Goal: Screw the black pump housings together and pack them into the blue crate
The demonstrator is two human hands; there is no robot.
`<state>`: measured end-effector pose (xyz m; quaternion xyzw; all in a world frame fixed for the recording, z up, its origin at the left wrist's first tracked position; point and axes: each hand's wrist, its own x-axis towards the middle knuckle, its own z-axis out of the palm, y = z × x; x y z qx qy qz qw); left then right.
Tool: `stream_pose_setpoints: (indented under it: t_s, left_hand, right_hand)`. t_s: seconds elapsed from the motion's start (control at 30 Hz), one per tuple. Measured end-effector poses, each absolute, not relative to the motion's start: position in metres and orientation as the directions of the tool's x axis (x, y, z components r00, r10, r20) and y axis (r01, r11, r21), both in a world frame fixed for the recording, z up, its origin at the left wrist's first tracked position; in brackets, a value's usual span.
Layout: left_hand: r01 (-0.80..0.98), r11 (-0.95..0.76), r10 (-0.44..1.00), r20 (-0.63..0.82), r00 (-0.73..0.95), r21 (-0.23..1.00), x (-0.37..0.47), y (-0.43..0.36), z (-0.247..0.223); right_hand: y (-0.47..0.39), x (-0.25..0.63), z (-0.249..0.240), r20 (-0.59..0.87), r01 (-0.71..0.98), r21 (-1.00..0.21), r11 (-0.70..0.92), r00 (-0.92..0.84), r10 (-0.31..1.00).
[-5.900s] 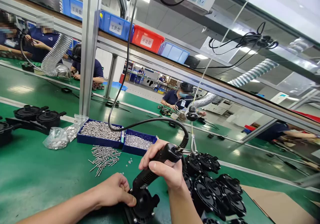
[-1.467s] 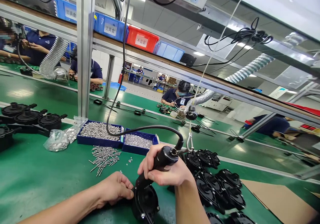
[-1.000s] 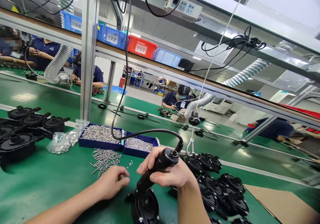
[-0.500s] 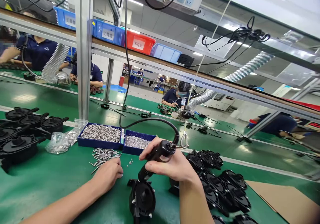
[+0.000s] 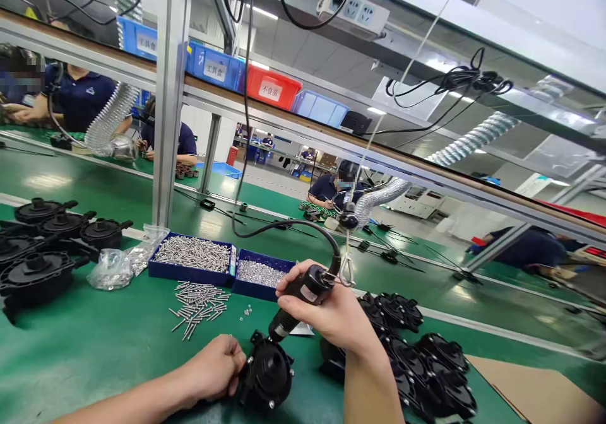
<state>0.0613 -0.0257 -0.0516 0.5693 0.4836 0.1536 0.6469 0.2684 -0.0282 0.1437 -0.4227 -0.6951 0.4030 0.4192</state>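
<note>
A black electric screwdriver (image 5: 303, 294) is wrapped in the fingers of my right hand (image 5: 334, 313). Its tip points down at the upper edge of a black round plastic housing (image 5: 269, 373) with silver screws around its rim. My left hand (image 5: 220, 364) is closed against the left side of this housing, its fingertips partly hidden. Beyond that hand lies a loose pile of long silver screws (image 5: 199, 304). A few small nuts (image 5: 246, 312) are scattered to the right of the pile.
Behind stand a blue box of screws (image 5: 192, 276) and a blue box of nuts (image 5: 259, 276). Black housings (image 5: 61, 222) sit at left; more housings (image 5: 407, 348) are grouped at right beside a cardboard sheet (image 5: 534, 386). A plastic bag (image 5: 111, 269) lies near the boxes. Co-workers sit beyond the frame.
My left hand has moved right and down from beside the screw pile to the housing's left side. The screwdriver remains in my right hand, over the housing's upper edge. The view has shifted slightly.
</note>
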Motion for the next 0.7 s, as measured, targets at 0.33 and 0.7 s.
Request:
stream_pose_setpoints:
  t_s: [0.33,0.7]
  left_hand:
    - [0.272,0.57,0.543,-0.604,0.584,0.775,0.058,-0.017,-0.036]
    - [0.276,0.422,0.669,-0.502,0.548,0.864,0.05,-0.026,-0.016]
  right_hand:
    - [-0.025,0.278,0.141,0.222,0.24,-0.918,0.315,-0.348,0.911]
    - [-0.028,0.281,0.148,0.104,0.37,-0.903,0.219,-0.306,0.946]
